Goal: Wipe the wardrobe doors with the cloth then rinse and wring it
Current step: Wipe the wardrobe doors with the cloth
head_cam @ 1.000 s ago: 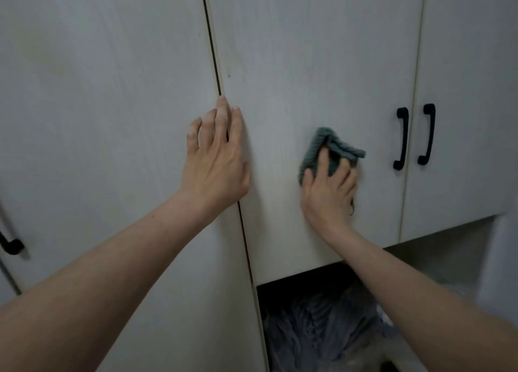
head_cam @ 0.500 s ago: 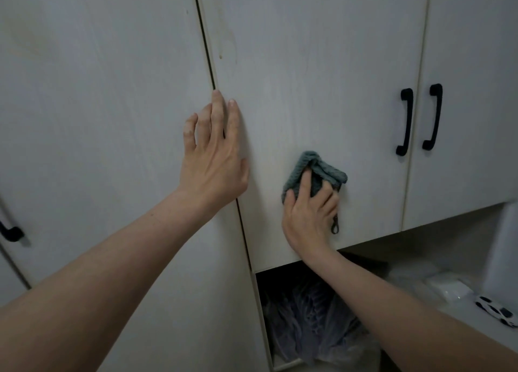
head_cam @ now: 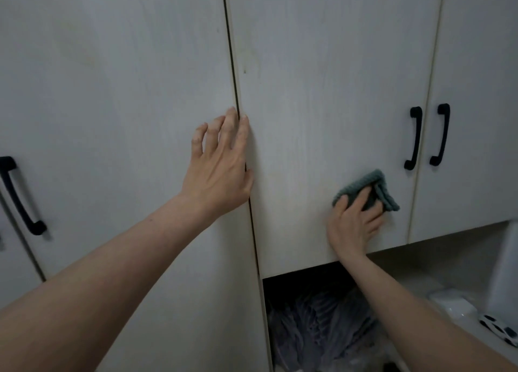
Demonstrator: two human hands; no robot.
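Far left, a black handle (head_cam: 21, 196) curves down the edge of a pale wardrobe door (head_cam: 112, 105), tall and plain. Moving in, the left hand (head_cam: 220, 167) is flat against that door right at the dark seam, fingers straight and spread, fingertips touching the gap, thumb just over onto the next panel – that grip is wide and holding nothing. Across the seam, the middle door (head_cam: 322, 77), shorter, with a small dark speck high up near its left edge. Low on it, the right hand (head_cam: 354, 223) presses the green cloth (head_cam: 372, 188) flat to the wood, fingers laid over it, the folded edge sticking out above and to the right, close to the door's bottom right corner. Just above sit two black handles (head_cam: 427, 136), one each side of the next seam. Below the short doors, an open recess with grey plastic bags (head_cam: 322, 324), and far right a toy car (head_cam: 500, 329) on a white shelf (head_cam: 462, 304)
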